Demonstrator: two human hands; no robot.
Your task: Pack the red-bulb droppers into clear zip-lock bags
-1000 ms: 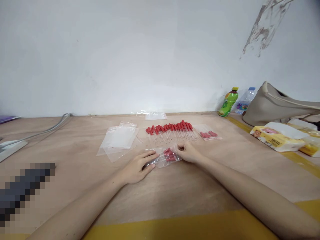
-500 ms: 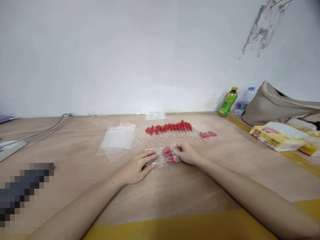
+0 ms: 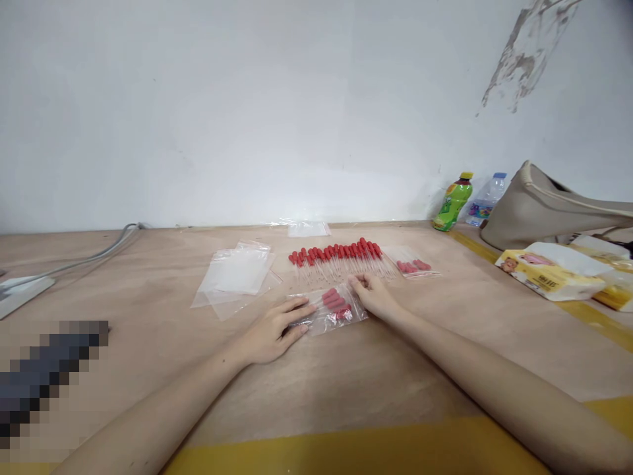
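Observation:
A clear zip bag (image 3: 324,321) lies flat on the table, holding several red-bulbed droppers (image 3: 335,301) with their bulbs toward the right. My left hand (image 3: 274,330) rests over the bag's left end, fingers stretched out and thumb apart. At the bag's upper right edge, my right hand (image 3: 374,295) is closed in a pinch on the plastic; the fingertips are partly hidden. Just behind the hands, a row of loose droppers (image 3: 336,254) lies with red bulbs to the back. To their right is another zip bag (image 3: 405,254) with red-bulbed droppers inside.
Flat clear bags (image 3: 235,274) lie in a loose stack at left, and another bag (image 3: 309,229) lies by the wall. Green bottle (image 3: 453,203), water bottle (image 3: 487,200), beige bag (image 3: 524,211) and yellow tissue pack (image 3: 548,274) stand at right. A grey cable (image 3: 99,252) runs along the left.
My right hand has shifted slightly right and up along the bag's right edge. The bulbs inside the bag now lie more spread out and in plainer view. My left hand stays in place.

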